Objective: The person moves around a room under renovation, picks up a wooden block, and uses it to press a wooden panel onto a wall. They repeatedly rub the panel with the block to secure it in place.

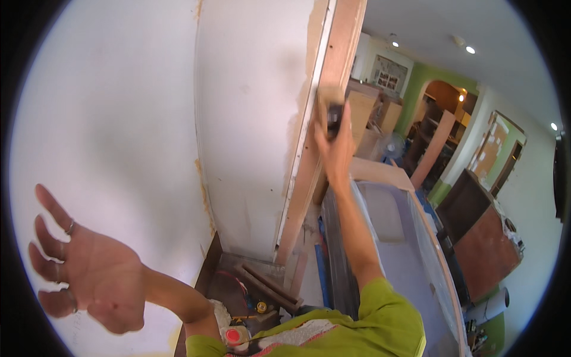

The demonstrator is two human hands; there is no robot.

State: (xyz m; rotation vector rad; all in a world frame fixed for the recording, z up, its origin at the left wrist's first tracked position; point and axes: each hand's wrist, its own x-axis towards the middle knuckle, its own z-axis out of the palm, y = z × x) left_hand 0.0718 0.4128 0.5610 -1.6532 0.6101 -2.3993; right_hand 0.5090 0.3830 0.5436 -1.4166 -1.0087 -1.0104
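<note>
My right hand (338, 152) is raised and closed on a small tan block with a black part (331, 106), somewhat smeared, so its exact kind is unclear. It lies against the upright wooden trim board (343, 44) at the edge of the white wall panel (253, 113). Tan filler (295, 128) runs in a ragged strip along the panel beside the trim. My left hand (107, 273) is held out in front of the white wall at the left, palm showing, fingers spread and slightly bent, with rings on them. Nothing is in it.
A plastic-covered piece of furniture (389, 262) stands just right of my right arm. Wooden strips (270, 288), a tape measure (261, 307) and a container with a red cap (234, 337) lie below. Farther right are a brown cabinet (485, 247), a fan (393, 144) and leaning boards (433, 149).
</note>
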